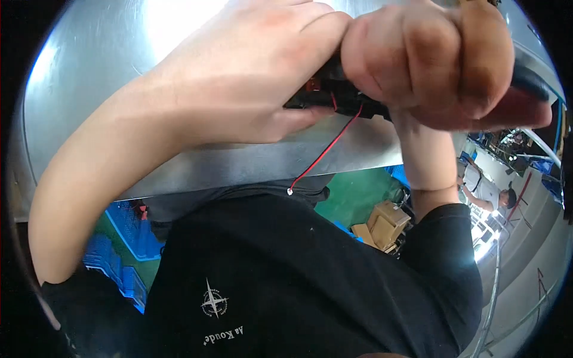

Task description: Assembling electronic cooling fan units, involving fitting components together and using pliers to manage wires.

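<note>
A black part (371, 108) with thin red and black wires is held over the near edge of the metal table. My left hand (286, 56) is closed on it, the thumb underneath and the fingers mostly hidden on the far side. From the part a red-and-black wire (325, 150) hangs toward me, ending in a small white connector (290, 191). My right hand (430, 62) is a blurred fist directly beside the left, at the part's right end. Past this fist juts a dark, rounded shape (530, 82); I cannot make out what it is.
The shiny metal table (89, 65) spreads out under my arms. Below its edge are blue plastic baskets (134, 230) at left and cardboard boxes (387, 224) on the green floor (349, 194). Another person (484, 188) is at the far right, near a white railing.
</note>
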`<action>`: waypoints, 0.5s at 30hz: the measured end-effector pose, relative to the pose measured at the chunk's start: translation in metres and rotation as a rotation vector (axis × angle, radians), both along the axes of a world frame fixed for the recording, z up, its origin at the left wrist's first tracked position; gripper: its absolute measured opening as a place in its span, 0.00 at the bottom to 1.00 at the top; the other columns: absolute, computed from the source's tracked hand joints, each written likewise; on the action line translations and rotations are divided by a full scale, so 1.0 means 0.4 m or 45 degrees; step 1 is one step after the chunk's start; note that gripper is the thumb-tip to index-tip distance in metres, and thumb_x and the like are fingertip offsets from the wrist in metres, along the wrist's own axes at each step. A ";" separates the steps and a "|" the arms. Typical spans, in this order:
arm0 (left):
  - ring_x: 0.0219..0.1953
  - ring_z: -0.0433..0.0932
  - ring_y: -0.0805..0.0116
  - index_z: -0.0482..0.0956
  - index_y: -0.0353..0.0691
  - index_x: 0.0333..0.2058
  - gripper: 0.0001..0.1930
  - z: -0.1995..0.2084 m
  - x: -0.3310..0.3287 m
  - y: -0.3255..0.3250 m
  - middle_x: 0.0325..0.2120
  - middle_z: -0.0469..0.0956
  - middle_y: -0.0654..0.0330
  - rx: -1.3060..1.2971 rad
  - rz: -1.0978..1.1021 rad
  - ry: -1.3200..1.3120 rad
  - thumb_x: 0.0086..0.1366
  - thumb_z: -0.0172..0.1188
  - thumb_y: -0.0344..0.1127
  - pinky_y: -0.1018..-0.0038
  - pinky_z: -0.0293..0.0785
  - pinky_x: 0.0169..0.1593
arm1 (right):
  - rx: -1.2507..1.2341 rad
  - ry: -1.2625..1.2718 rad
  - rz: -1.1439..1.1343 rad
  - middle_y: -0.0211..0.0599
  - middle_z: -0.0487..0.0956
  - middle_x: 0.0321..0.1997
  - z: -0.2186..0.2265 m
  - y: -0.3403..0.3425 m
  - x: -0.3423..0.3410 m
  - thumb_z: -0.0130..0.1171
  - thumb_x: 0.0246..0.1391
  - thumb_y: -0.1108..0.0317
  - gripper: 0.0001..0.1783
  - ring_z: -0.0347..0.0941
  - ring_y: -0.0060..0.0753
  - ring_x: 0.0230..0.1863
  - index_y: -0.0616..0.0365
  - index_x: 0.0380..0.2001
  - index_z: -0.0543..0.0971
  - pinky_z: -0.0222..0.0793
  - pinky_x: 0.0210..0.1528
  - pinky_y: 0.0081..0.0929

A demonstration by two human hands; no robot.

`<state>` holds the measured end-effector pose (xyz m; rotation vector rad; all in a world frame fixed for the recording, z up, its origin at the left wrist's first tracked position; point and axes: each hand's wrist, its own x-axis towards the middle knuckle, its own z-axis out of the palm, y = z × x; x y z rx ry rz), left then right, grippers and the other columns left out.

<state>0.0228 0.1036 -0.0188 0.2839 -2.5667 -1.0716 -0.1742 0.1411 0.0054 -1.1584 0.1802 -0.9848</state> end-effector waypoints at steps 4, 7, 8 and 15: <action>0.47 0.72 0.51 0.76 0.32 0.42 0.26 0.007 -0.032 -0.043 0.40 0.76 0.49 -0.060 0.081 -0.066 0.65 0.66 0.54 0.58 0.64 0.54 | 0.021 0.029 0.278 0.35 0.72 0.20 0.051 -0.093 -0.048 0.43 0.75 0.34 0.31 0.58 0.23 0.13 0.54 0.38 0.72 0.55 0.15 0.25; 0.47 0.72 0.52 0.76 0.32 0.42 0.26 0.023 -0.053 -0.037 0.41 0.76 0.49 -0.007 0.030 -0.145 0.66 0.65 0.55 0.58 0.64 0.54 | -0.086 -0.078 0.541 0.37 0.71 0.20 0.060 -0.130 -0.077 0.44 0.76 0.36 0.32 0.61 0.24 0.13 0.58 0.37 0.75 0.55 0.16 0.26; 0.47 0.72 0.52 0.77 0.32 0.42 0.26 0.023 -0.059 -0.041 0.40 0.76 0.50 0.009 0.025 -0.081 0.66 0.64 0.55 0.58 0.64 0.54 | -0.084 -0.083 0.560 0.37 0.71 0.20 0.062 -0.151 -0.078 0.44 0.76 0.36 0.32 0.61 0.24 0.13 0.58 0.37 0.75 0.55 0.16 0.26; 0.45 0.72 0.53 0.81 0.37 0.38 0.22 -0.026 -0.049 -0.063 0.39 0.76 0.52 0.071 -0.023 0.112 0.68 0.62 0.54 0.60 0.64 0.53 | -0.313 -0.318 1.342 0.29 0.75 0.26 -0.016 -0.256 -0.003 0.53 0.74 0.41 0.24 0.67 0.20 0.17 0.49 0.38 0.81 0.64 0.20 0.20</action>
